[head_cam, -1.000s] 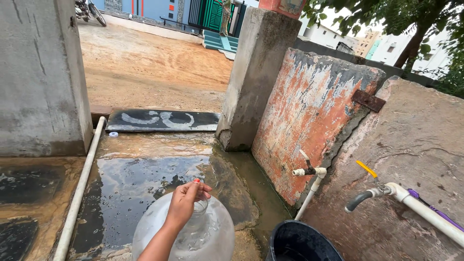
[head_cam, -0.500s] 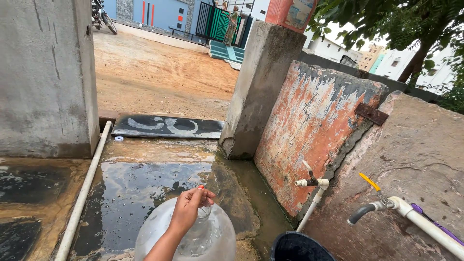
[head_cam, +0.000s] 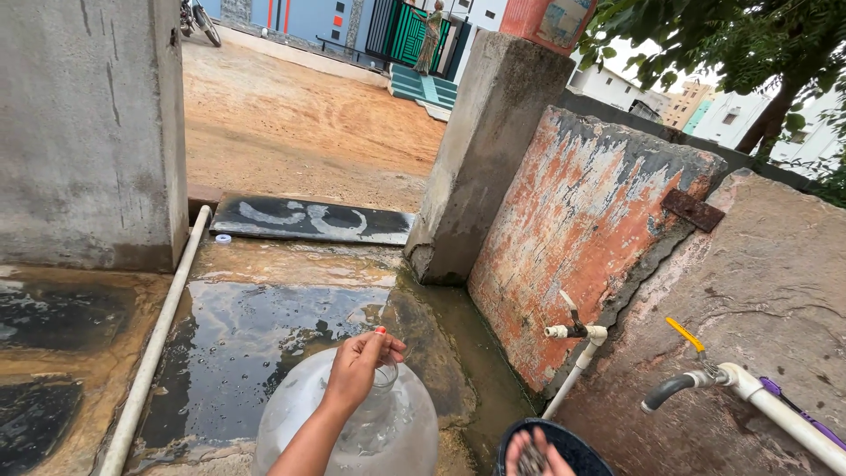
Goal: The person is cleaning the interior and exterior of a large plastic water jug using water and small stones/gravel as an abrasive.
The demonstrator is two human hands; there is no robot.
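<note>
Since the earlier frame: view has tilted down, and a right hand [head_cam: 535,451] has entered at the bottom edge, over the dark bucket [head_cam: 564,441].

Left hand [head_cam: 359,366]: fingers pinched closed on the neck of the clear water jug [head_cam: 352,423]. Right hand: grip not readable (only fingertips show).

Jug: large, transparent, rounded shoulders, standing upright on the wet concrete floor [head_cam: 247,335], bottom centre of view, left of the bucket and the wall tap [head_cam: 573,331].

Handling note: a neck this narrow is best held firmly, jug kept upright, feet careful on the slick floor.
</note>
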